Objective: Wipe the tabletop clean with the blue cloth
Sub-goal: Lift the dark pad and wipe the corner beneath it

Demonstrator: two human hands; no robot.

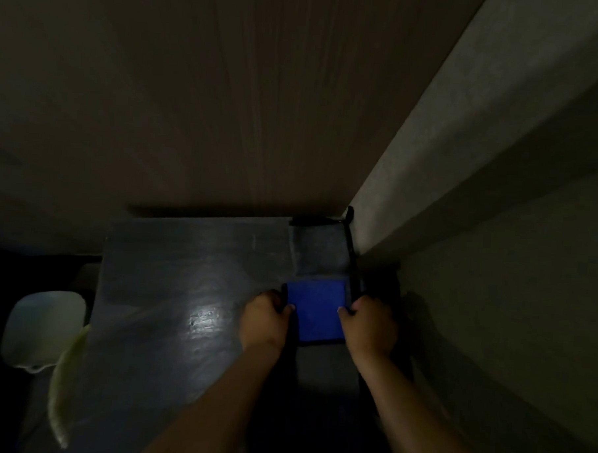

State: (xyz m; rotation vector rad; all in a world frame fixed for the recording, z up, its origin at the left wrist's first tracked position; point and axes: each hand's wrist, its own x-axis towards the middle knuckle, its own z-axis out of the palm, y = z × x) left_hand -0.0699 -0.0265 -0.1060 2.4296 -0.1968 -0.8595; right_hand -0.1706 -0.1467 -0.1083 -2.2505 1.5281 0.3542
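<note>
Fingers (pixel 285 306) of my left hand (pixel 264 319) curl on left edge of square blue cloth (pixel 316 309); right hand (pixel 370 323) pinches right edge; cloth flat on dark glossy tabletop (pixel 185 290), near right wall (pixel 464 165).

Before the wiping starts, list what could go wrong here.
1. The square blue cloth, gripped at its sides by the left hand and right hand, is close to a thin black cord beside the pale wall. A stroke there could snag it.
2. The light is dim, so smears on the dark grey tabletop may be missed.
</note>
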